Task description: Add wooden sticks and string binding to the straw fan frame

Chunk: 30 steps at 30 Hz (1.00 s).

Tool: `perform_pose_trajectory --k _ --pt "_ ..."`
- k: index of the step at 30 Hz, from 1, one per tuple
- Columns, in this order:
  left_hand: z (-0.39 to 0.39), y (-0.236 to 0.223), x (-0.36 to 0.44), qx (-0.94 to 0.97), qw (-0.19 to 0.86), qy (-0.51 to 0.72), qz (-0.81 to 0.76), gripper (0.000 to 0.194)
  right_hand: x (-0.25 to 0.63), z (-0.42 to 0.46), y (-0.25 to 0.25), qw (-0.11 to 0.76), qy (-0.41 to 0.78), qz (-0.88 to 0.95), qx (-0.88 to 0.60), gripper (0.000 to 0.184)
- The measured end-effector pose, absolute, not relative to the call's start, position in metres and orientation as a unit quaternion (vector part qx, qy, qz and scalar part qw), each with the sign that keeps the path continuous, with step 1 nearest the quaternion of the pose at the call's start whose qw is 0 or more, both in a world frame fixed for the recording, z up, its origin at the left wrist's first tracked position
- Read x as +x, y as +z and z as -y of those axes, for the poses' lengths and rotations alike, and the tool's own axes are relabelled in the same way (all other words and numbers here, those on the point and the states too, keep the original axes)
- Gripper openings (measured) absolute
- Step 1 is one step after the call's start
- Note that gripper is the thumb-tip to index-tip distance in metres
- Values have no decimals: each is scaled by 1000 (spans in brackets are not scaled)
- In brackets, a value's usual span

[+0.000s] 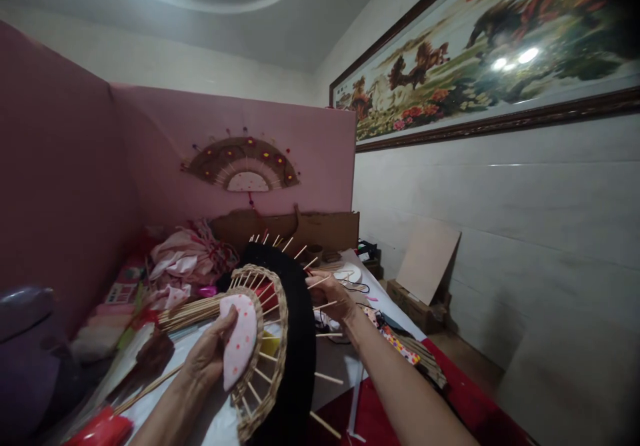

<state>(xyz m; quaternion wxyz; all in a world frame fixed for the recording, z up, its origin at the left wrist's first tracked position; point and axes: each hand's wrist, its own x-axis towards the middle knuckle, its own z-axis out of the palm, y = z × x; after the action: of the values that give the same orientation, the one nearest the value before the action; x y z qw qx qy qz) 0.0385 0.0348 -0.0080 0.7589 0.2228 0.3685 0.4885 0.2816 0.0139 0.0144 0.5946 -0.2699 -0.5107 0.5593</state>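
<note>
Fan (299, 339) of matt cloth, rough straw-like braid (284, 313), smooth wooden sticks (329, 335)

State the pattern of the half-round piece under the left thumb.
The half-round piece is pale pink with scattered reddish dots; the head view shows it best.

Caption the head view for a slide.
Left hand holds the fan by its dotted base; right hand is at its outer sticks.

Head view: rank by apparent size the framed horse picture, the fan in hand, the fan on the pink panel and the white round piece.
1. Framed horse picture
2. Held fan, though nearness enlarges it
3. Panel-mounted fan
4. White round piece, clearly smallest
</note>
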Motion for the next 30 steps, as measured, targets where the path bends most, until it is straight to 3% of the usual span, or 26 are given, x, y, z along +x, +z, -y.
perform_pose_trajectory --k 6,11,24,30 --pt "-40 0 17 222 739 536 -342 9 275 -8 23 596 573 520 -213 27" --pt "-42 5 9 225 719 543 -370 9 265 -6 27 616 533 526 -243 21" --pt "-51 9 -6 292 647 611 -352 12 266 1 33 695 230 565 -381 19" --pt "-50 10 -8 289 647 606 -361 14 264 2 34 707 171 560 -398 20"
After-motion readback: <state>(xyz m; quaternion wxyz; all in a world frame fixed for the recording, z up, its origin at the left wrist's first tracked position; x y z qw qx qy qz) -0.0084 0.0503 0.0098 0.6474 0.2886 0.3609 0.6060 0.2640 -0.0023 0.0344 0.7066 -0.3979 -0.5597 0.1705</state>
